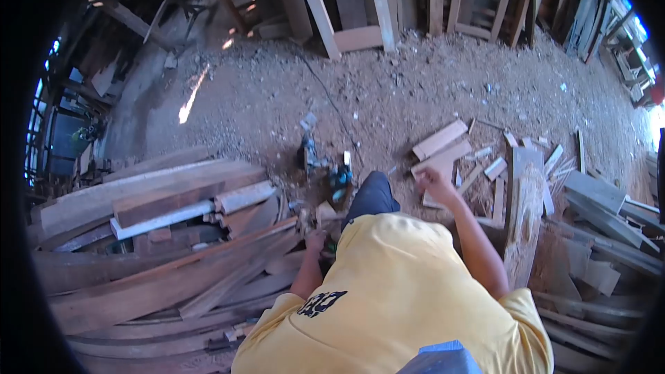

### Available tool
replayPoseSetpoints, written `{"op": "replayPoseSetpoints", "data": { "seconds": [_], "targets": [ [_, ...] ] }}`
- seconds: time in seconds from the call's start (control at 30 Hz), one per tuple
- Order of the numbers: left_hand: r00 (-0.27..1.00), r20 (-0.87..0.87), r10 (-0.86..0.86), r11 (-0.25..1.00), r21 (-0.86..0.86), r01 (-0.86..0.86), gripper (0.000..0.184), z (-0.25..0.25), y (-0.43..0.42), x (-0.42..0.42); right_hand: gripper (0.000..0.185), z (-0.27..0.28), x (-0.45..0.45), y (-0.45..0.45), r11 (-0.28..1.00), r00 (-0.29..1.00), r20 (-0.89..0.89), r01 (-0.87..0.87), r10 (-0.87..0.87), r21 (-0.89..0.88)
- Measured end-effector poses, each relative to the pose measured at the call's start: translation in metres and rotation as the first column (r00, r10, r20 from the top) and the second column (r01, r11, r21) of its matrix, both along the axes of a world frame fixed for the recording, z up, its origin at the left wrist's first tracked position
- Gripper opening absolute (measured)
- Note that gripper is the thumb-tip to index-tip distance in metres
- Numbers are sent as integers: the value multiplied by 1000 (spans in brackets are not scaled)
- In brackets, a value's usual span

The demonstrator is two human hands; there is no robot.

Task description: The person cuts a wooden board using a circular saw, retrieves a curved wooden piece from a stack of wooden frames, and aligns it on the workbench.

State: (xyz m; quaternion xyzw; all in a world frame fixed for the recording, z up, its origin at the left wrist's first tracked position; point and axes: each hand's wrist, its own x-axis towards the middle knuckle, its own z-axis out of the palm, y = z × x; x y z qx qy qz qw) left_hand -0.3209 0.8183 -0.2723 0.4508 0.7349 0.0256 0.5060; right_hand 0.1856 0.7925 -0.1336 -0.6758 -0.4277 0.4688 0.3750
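My right hand (434, 182) is held out in front of my right side with its fingers curled together. Whether anything small is in it I cannot make out. Just beyond it two short boards (440, 140) lie on the ground. My left hand (315, 240) is low on my left side, at the edge of a stack of long planks (173, 263). Its fingers are small and partly hidden, so its grip is unclear. Ahead of it, on the dirt, are a dark power tool (309, 152) and a teal tool (340, 179).
A thick, rough timber (524, 225) lies to my right, with offcuts (496, 168) scattered near it. More boards (603, 201) are heaped farther right. A cable (322, 86) crosses the dirt floor (256, 97). Wooden frames (359, 39) lean at the back.
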Motion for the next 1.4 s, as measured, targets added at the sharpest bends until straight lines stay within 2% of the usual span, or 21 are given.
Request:
{"op": "replayPoseSetpoints", "data": {
  "seconds": [0.07, 0.1, 0.13, 0.2, 0.33, 0.4, 0.47, 0.5, 0.53, 0.6, 0.67, 0.7, 0.77, 0.8, 0.93, 1.07, 1.13, 1.3, 1.33, 1.37, 1.4],
  "targets": [
    [995, -1, -104, 993, 62, 104, 42, 1, 44, 38, 24, 18, 1, 6, 998, 984, -177, 2, -14, -67],
    [895, -35, -444, 828, 365, 425, 39, -65, 69, 24, 24, 14, 5, 9, 994, 968, -244, 35, -59, -102],
    [897, -35, -441, 823, 382, 420, 39, -68, 93, 39, 25, 6, 12, 13, 988, 945, -310, 63, -105, -142],
    [915, 26, -402, 913, 85, 399, 34, -61, 137, 74, 25, 25, 26, 25, 952, 840, -464, 183, -281, -245],
    [813, 132, -568, 822, 148, 550, 31, -45, 222, 108, 29, -62, 76, 32, 805, 831, -131, 466, -541, -368],
    [748, 169, -641, 767, 161, 621, 31, -45, 272, 111, 26, -105, 102, 9, 823, 861, 394, 460, -321, -334],
    [782, 157, -604, 797, 123, 591, 31, -19, 313, 128, 34, -131, 112, -25, 759, 811, 528, 504, -252, -412],
    [911, 128, -392, 909, -99, 405, 31, -22, 344, 135, 31, -270, 138, -92, 830, 630, 683, 106, 371, -548],
    [985, 50, -168, 939, -297, 175, 33, -24, 382, 144, 29, -237, 138, -77, 594, 503, 476, -97, 722, -799],
    [955, 11, -297, 947, -128, 296, 36, -14, 452, 164, 35, -239, 139, -78, 485, 468, 359, -180, 808, -856],
    [907, -56, -417, 908, 15, 418, 40, 7, 502, 190, 37, -221, 141, -64, 640, 555, 448, -210, 701, -739],
    [927, -66, -369, 926, 57, 373, 42, 27, 526, 209, 35, -205, 137, -40, 749, 893, 363, 46, 265, -661],
    [943, -72, -324, 938, 107, 330, 45, 27, 566, 231, 32, -133, 132, 32, 614, 928, 246, 369, -279, -698],
    [956, -13, -292, 946, 141, 291, 43, 0, 595, 242, 30, -74, 126, 82, 491, 808, 233, 529, -541, -692],
    [970, 209, -124, 984, 153, 92, 41, 34, 641, 327, 33, -93, 168, 156, 694, 915, 204, 397, -347, -601],
    [906, 310, -289, 936, 290, 199, 42, 25, 669, 377, 28, -101, 225, 218, 767, 894, 42, 405, -445, -497],
    [896, 360, -260, 951, 257, 173, 42, 29, 678, 389, 29, -145, 266, 233, 607, 831, 78, 464, -551, -645],
    [948, 291, -126, 991, 76, 109, 44, -19, 701, 360, 29, -178, 357, 287, 718, 967, 253, 185, -13, -671],
    [702, -142, -698, 698, 86, 711, 43, -23, 704, 346, 31, -192, 376, 298, 729, 949, 293, 121, 114, -674],
    [98, -548, -831, 151, -54, 987, 44, -21, 706, 336, 34, -199, 395, 318, 689, 795, 343, -126, 500, -713],
    [302, -512, -804, 140, 331, 933, 41, -9, 685, 309, 38, -206, 413, 337, 607, 497, 416, -320, 761, -727]
  ]
}}
